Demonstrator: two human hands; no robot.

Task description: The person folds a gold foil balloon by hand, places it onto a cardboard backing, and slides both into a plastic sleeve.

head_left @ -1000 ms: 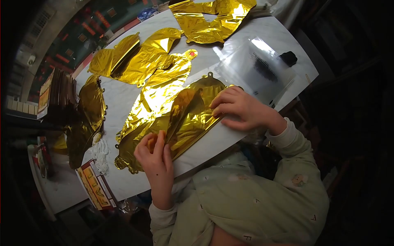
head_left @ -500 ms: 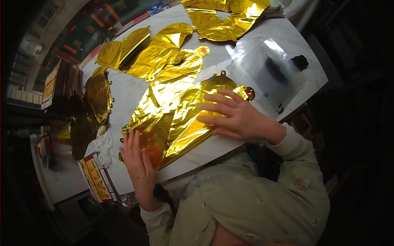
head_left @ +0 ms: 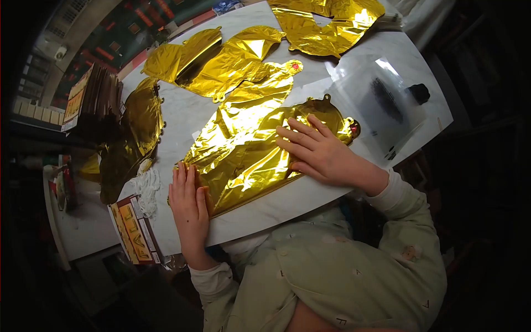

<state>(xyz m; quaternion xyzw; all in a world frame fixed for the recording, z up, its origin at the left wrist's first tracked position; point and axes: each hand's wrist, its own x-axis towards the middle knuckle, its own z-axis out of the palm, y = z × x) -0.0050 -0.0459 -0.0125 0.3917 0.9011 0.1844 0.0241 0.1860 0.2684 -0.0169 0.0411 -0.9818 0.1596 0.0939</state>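
Note:
A flat gold foil balloon [head_left: 243, 160], crinkled and shiny, lies on the marbled white table [head_left: 260, 218] in front of me. My left hand [head_left: 189, 202] rests at its left end, fingers stretched out and pointing away from me. Flat on the right part of the foil lies my right hand [head_left: 323, 152], with its fingers spread. A small red mark [head_left: 354, 128] shows on the balloon's right tip. Another gold foil piece [head_left: 254, 94] with a red-marked tab touches it from behind.
More gold foil balloons [head_left: 215, 61] lie at the back, and one [head_left: 332, 27] at the far right. A clear plastic bag [head_left: 381, 99] with black marks sits at right. At left are white string [head_left: 145, 191], a printed card pack [head_left: 133, 229] and a stack of packs [head_left: 91, 102].
My right hand has come down flat on the foil, which looks smoother under it. The whole view has shifted slightly. My left hand stays at the balloon's left end.

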